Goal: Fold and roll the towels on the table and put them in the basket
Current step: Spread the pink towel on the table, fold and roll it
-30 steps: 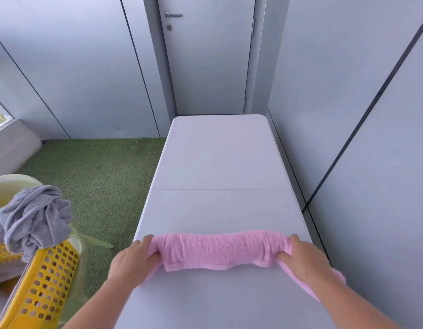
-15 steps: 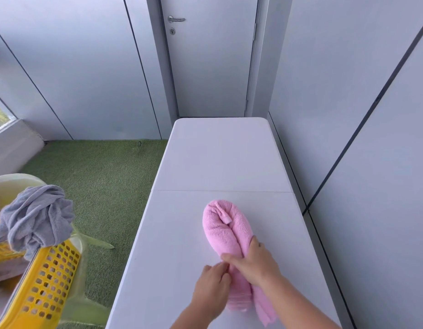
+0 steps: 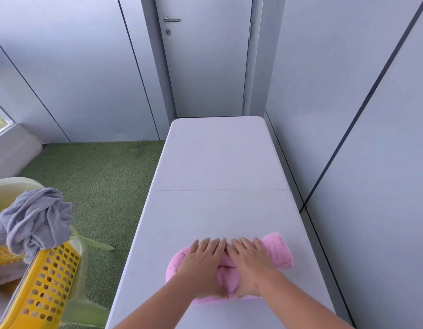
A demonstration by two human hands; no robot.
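Observation:
A pink towel [image 3: 278, 251], folded into a thick band, lies crosswise near the front of the white table [image 3: 217, 157]. My left hand [image 3: 202, 262] and my right hand [image 3: 249, 263] lie side by side on top of it, fingers straight and pointing away from me, pressing it flat. Both thumbs tuck at the towel's near edge. The yellow perforated basket [image 3: 46, 279] stands off the table at lower left, with a crumpled grey towel [image 3: 35, 219] draped over its rim.
A pale plastic chair [image 3: 13, 186] sits under and behind the basket. Green artificial grass [image 3: 94, 186] covers the floor to the left. Grey wall panels run close along the table's right side, and a closed door [image 3: 205, 55] stands beyond the far end.
The long pink roll was doubled over, turned end-on, and now lies crosswise again. Both hands went from gripping it to pressing flat on top, side by side.

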